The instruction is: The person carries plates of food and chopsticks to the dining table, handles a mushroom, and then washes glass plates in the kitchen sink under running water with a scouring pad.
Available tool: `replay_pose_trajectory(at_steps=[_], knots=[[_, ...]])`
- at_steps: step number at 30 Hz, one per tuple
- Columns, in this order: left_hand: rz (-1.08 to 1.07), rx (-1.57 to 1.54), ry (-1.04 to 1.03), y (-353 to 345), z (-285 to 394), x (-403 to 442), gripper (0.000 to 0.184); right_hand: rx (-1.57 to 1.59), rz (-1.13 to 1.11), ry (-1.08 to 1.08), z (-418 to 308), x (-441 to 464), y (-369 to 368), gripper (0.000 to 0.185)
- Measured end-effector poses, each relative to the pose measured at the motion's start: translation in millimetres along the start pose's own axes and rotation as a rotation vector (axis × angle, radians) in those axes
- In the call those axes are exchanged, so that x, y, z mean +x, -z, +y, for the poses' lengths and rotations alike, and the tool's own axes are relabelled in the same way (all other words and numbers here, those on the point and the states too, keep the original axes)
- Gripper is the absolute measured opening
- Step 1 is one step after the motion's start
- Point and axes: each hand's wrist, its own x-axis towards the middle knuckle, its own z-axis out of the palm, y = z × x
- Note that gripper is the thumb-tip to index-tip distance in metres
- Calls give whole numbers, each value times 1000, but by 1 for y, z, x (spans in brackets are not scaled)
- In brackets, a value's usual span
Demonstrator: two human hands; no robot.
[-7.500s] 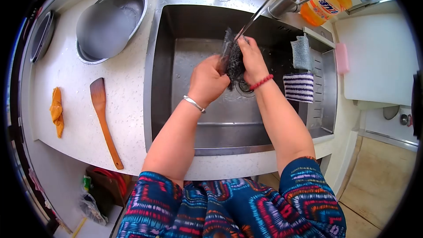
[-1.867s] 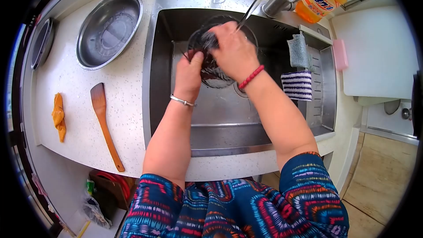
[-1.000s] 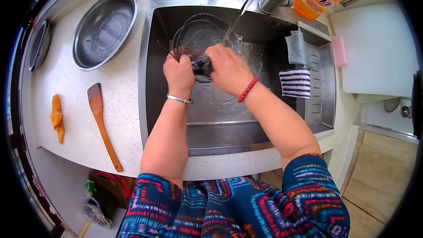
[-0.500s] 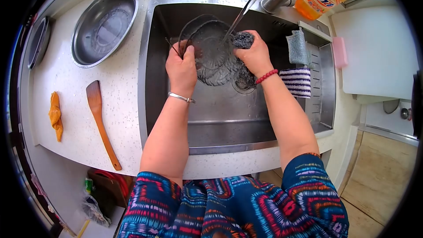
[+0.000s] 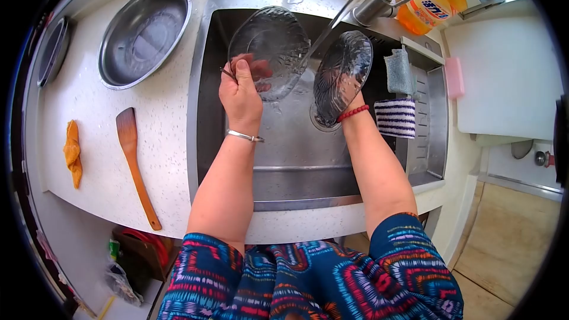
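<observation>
My left hand [image 5: 240, 95] grips a clear glass plate [image 5: 274, 29] by its left edge, thumb in front and fingers showing through from behind. A short dark, thin edge pokes out beside that thumb; I cannot tell what it belongs to. To the right, a second clear glass plate [image 5: 335, 92] with a rippled surface stands tilted in my right hand [image 5: 349, 86], which is mostly behind it. Both plates are over the steel sink [image 5: 296, 186]. A thin stream of water [image 5: 333, 24] slants down between the plates, meeting the left one near its right edge.
A steel basin [image 5: 109, 53], a wooden spatula [image 5: 135, 163] and an orange cloth [image 5: 72, 154] lie left of the sink. The tap [image 5: 370, 10] and an orange detergent bottle [image 5: 427, 12] stand behind. A grey scrub cloth [image 5: 400, 71] and striped cloth [image 5: 395, 120] hang at right.
The right hand has turned, bringing its plate's broad face into view where a dark textured shape showed before. The left plate has tilted up and now stands apart from the right one.
</observation>
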Motion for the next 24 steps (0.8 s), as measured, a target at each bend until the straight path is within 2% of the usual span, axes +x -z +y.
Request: replay_pose_trajectory(at_steps=[6,8,11,12,14,16,17,20,22,24], knots=[[1,145,-154,-2,-3,-3,24,351,-206,-231,17,5,-6,18],[40,220,-333,-2,-7,-3,23,434,-253,-271,20,7,-10,18],[47,264,-429,-1,-5,-4,22,494,-289,-295,11,4,-24,19],[50,262,-428,-1,-5,-4,22,69,-318,-197,3,-2,-34,18],[78,231,-567,0,-5,-2,21,-358,-341,-93,-13,-15,-54,17],[77,221,-586,3,-5,-2,21,108,-154,-425,-26,-27,-71,13],[73,212,-605,5,-5,-2,20,105,-156,-426,-25,-27,-74,13],[93,243,-634,8,1,-3,20,23,-285,-475,-20,-26,-78,13],[105,249,-644,11,1,-2,20,-361,-514,-308,-9,-17,-77,14],[112,258,-656,13,1,0,20,-475,-530,-252,3,-5,-77,13]])
